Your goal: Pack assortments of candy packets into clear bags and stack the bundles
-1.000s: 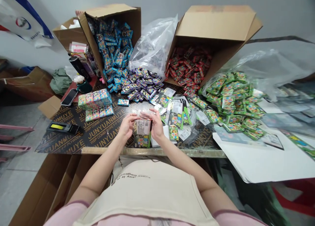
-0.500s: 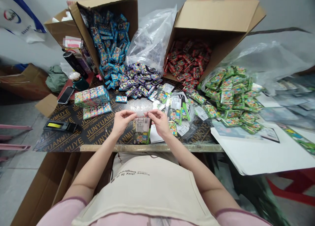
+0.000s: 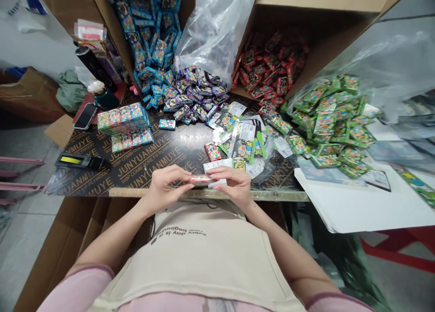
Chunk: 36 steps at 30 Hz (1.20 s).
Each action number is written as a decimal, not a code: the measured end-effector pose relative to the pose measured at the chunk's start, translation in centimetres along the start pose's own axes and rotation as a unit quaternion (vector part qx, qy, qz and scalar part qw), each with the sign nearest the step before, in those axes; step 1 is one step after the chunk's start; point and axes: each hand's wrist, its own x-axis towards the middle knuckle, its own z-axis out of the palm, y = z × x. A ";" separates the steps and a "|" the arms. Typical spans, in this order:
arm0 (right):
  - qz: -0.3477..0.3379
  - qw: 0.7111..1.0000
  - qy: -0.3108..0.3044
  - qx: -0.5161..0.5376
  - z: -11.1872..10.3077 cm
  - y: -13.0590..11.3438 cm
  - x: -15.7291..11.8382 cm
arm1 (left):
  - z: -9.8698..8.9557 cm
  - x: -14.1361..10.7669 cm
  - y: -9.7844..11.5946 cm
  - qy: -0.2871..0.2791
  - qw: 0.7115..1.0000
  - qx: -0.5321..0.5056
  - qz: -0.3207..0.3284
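printed lettering in view. bench [image 3: 190, 142]: repeated diagonal gold capitals, "junyuanmuye," each with a smaller line beneath, "wbp combi core f-f plywood"; several repeats are cut by the edge or covered. apron [image 3: 204, 262]: dark text, inverted to the viewer, "every day is a new beginning." held packet [image 3: 200, 179], black-and-green cards [image 3: 245, 150] and purple packets [image 3: 199, 92]: print too small to read.

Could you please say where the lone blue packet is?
In the head view, the lone blue packet lies left of centre, right of the stacked packets.
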 end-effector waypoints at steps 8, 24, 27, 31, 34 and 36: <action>0.057 0.989 0.097 -0.100 0.8 -1.5 1.0 | 1.4 0.5 -0.9 0.051 0.977 -0.133 -0.160; 0.139 0.885 0.132 -0.424 -10.6 8.1 8.6 | 4.3 3.6 -1.6 0.130 0.911 -0.283 -0.272; 0.187 0.826 0.190 -0.497 -16.5 9.5 10.6 | 4.8 3.5 -1.7 0.137 0.911 -0.275 -0.274; 0.255 0.732 0.226 -0.590 -22.9 8.9 11.8 | 5.4 3.0 -1.6 0.141 0.907 -0.284 -0.278; 0.251 0.737 0.222 -0.587 -24.9 8.0 12.2 | 5.3 2.9 -1.7 0.145 0.901 -0.294 -0.285; 0.225 0.762 0.216 -0.568 -24.1 7.2 12.3 | 5.2 3.0 -2.1 0.149 0.902 -0.290 -0.284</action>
